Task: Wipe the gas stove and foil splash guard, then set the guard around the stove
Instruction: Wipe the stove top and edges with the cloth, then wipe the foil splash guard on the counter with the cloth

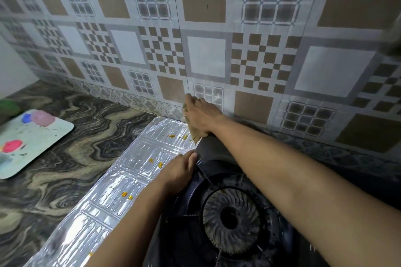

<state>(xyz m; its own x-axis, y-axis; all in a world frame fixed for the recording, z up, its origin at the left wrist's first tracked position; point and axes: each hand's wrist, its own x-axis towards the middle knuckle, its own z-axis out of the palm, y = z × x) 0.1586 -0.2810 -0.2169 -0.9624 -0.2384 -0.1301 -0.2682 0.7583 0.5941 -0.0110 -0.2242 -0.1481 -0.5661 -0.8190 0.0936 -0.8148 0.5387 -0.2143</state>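
My right hand (201, 115) reaches to the far end of the gas stove (217, 151), right up by the tiled wall (206, 56). Its fingers are curled round a bunched brown cloth (196, 135). A corner of the cloth hangs below my palm and touches the far end of the foil splash guard (121, 180).

The guard runs along the left side of the stove, from near the wall back toward me, with its shiny embossed panels facing up and to the left. I cannot tell whether it stands tilted against the stove or lies flat on the desk (86, 158). Small orange-yellow bits (127, 194) are stuck on several of its panels.

My left hand (180, 171) sits at the guard's right edge, where it meets the stove. It pinches that edge, with the fingers on the foil and the thumb on the stove side.

The stove is dark. Its round burner (230, 219) with swirled slots sits in front of me, between my forearms, and looks grimy. The pan-support prongs stand around it.

Well to the left on the marbled desk lies a pale tray (43, 136) with red, pink and blue shapes on it. They are too blurred to name.
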